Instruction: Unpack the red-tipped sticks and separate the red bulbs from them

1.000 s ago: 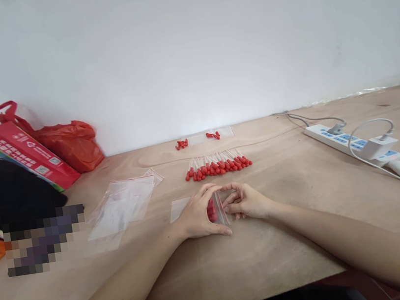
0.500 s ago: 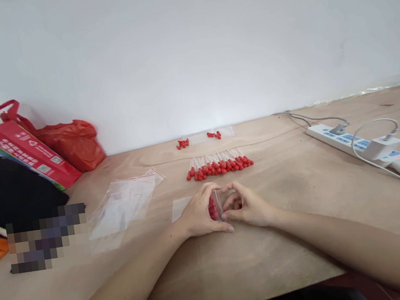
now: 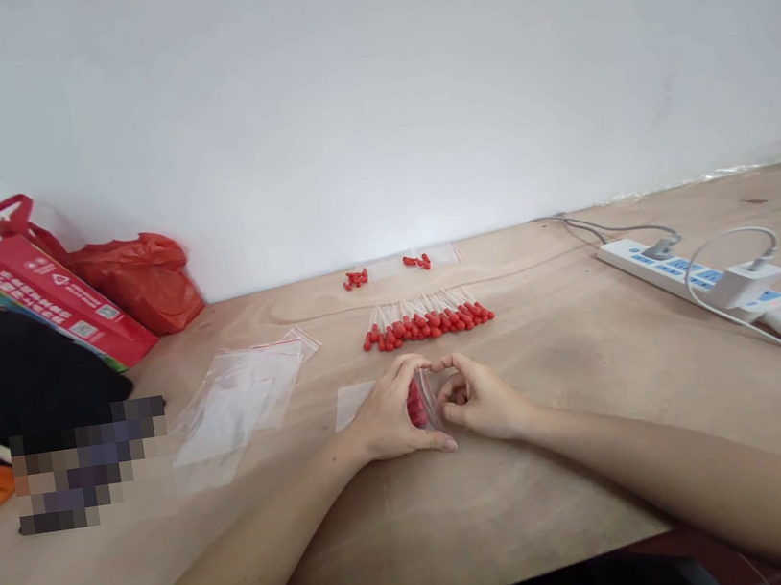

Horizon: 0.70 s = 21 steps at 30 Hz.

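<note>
**A:** Left hand (image 3: 388, 417)?

**B:** Curled nearly closed. The thumb lies low along the table (image 3: 537, 504) and the forefinger arches over the top. It clamps a small clear bag (image 3: 427, 402) from the left side. Red pieces (image 3: 416, 408) show inside the bag, bunched against the palm.

**A:** Right hand (image 3: 484, 401)?

**B:** Also curled tight. Its fingertips (image 3: 449, 389) pinch the bag's right edge. Its forefinger tip meets the left forefinger tip just above the bag.

**A:** Where does the bag sit?

**B:** Between the two hands, stood on edge, bottom on the table, front and centre of the person. Whether its mouth is open cannot be told.

**A:** Surroundings?

**B:** Just beyond the hands lies a row of red-tipped sticks (image 3: 428, 324), red ends toward the person. Farther back, near the wall (image 3: 363, 93), are two small clusters of loose red bits (image 3: 355, 280).

A flat clear sachet (image 3: 348, 405) lies just beside the left hand, and a pile of empty zip bags (image 3: 238, 401) lies farther left. At the far left are a red tote (image 3: 52, 292), a red plastic bag (image 3: 142, 281) and a black bag (image 3: 10, 380).

To the right, well apart from the hands, sits a white power strip (image 3: 655, 267) with a charger (image 3: 739, 287) plugged in and cables trailing.
</note>
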Motion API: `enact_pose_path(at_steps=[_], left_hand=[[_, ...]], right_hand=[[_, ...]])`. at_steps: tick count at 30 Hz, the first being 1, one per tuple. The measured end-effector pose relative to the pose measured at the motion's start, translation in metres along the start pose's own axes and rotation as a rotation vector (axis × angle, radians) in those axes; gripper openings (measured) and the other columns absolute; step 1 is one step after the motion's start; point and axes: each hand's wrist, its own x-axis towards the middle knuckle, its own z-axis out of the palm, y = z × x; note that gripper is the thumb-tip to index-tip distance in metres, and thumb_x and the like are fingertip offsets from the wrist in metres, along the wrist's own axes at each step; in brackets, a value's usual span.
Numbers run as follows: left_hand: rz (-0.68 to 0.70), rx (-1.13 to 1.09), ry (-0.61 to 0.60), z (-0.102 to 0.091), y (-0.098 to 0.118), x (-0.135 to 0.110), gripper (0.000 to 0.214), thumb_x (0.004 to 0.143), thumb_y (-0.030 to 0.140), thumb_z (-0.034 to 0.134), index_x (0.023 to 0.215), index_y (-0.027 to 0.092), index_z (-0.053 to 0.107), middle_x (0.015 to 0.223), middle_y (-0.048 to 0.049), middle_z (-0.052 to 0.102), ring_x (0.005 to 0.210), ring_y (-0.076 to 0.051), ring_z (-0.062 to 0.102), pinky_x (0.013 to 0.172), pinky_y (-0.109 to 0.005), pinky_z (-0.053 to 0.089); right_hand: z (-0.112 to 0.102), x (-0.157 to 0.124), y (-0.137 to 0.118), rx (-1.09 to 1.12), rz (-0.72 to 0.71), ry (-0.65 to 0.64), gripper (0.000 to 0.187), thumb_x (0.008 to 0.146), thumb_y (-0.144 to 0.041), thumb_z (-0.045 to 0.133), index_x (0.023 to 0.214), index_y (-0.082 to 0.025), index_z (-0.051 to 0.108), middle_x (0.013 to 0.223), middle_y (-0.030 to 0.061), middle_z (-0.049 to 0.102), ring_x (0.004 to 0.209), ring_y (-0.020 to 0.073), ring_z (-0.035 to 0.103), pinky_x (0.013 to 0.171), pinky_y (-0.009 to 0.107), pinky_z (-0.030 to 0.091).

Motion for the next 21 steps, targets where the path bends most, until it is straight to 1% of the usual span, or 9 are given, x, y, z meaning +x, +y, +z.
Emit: enact_pose_path(at_steps=[2,4,6,8,9,11,15,18,21], left_hand=[[0.011,0.008,0.014,0.0,0.001,0.0,0.082,0.045,0.053,0.075,0.112,0.02,0.039,0.116,-0.0092,0.044,0.104,-0.025,0.048,0.086,-0.039,0.042],[0.039,0.025,0.016,-0.002,0.0,0.0,0.077,0.049,0.051,0.074,0.112,0.02,0.041,0.119,-0.0099,0.042,0.106,-0.025,0.046,0.087,-0.039,0.041],[0.102,0.063,0.007,-0.004,-0.002,0.001,0.055,0.064,0.045,0.067,0.109,0.021,0.047,0.12,-0.0093,0.04,0.108,-0.023,0.045,0.089,-0.038,0.04],[0.196,0.125,-0.005,-0.006,-0.005,0.002,0.024,0.079,0.032,0.054,0.101,0.023,0.055,0.116,-0.0079,0.042,0.104,-0.019,0.047,0.088,-0.034,0.041],[0.248,0.165,-0.004,-0.007,-0.007,0.002,0.016,0.083,0.026,0.048,0.096,0.023,0.058,0.113,-0.0074,0.044,0.1,-0.017,0.048,0.086,-0.033,0.041],[0.353,0.247,0.009,-0.008,-0.009,0.004,0.019,0.085,0.018,0.043,0.088,0.022,0.061,0.106,-0.0069,0.048,0.091,-0.015,0.05,0.081,-0.031,0.042],[0.481,0.372,0.057,-0.007,-0.009,0.006,0.017,0.081,0.015,0.047,0.077,0.02,0.062,0.097,-0.0062,0.052,0.083,-0.014,0.049,0.075,-0.029,0.041],[0.498,0.428,0.069,-0.006,-0.007,0.007,0.016,0.08,0.014,0.048,0.07,0.018,0.06,0.091,-0.0057,0.053,0.081,-0.014,0.048,0.072,-0.028,0.04],[0.476,0.443,0.051,-0.004,-0.008,0.006,0.017,0.081,0.016,0.046,0.07,0.017,0.059,0.084,-0.0047,0.054,0.077,-0.014,0.047,0.071,-0.027,0.04]], right_hand=[[0.0,0.002,0.001,0.07,0.067,0.015,0.041,0.059,-0.005,0.051,0.094,-0.02,0.037,0.061,-0.0068,0.059,0.047,0.0064,0.05,0.046,0.018,0.038],[-0.001,0.004,0.001,0.147,0.143,0.022,0.04,0.059,-0.007,0.051,0.092,-0.021,0.034,0.059,-0.008,0.058,0.042,0.0056,0.046,0.041,0.017,0.036],[-0.003,0.006,0.002,0.22,0.2,0.024,0.04,0.057,-0.009,0.053,0.09,-0.021,0.032,0.058,-0.0082,0.058,0.039,0.0054,0.044,0.038,0.017,0.035],[-0.004,0.008,0.001,0.281,0.226,0.022,0.042,0.055,-0.01,0.055,0.088,-0.021,0.031,0.058,-0.0073,0.059,0.041,0.006,0.045,0.037,0.016,0.034],[-0.005,0.008,0.001,0.306,0.232,0.022,0.042,0.054,-0.01,0.055,0.087,-0.021,0.031,0.058,-0.0067,0.06,0.042,0.0063,0.046,0.037,0.016,0.034],[-0.007,0.009,-0.001,0.347,0.241,0.023,0.043,0.053,-0.01,0.056,0.086,-0.021,0.031,0.057,-0.0061,0.061,0.042,0.0064,0.047,0.036,0.015,0.033],[-0.008,0.009,-0.002,0.388,0.263,0.018,0.044,0.051,-0.011,0.059,0.084,-0.021,0.03,0.054,-0.0065,0.06,0.038,0.0053,0.043,0.034,0.014,0.03],[-0.009,0.011,0.0,0.379,0.24,-0.013,0.042,0.05,-0.012,0.06,0.081,-0.021,0.033,0.053,-0.0068,0.059,0.038,0.005,0.042,0.034,0.014,0.029],[-0.01,0.01,0.003,0.286,0.166,-0.089,0.025,0.055,-0.015,0.059,0.073,-0.019,0.041,0.052,-0.0071,0.055,0.039,0.0036,0.041,0.036,0.014,0.03]])
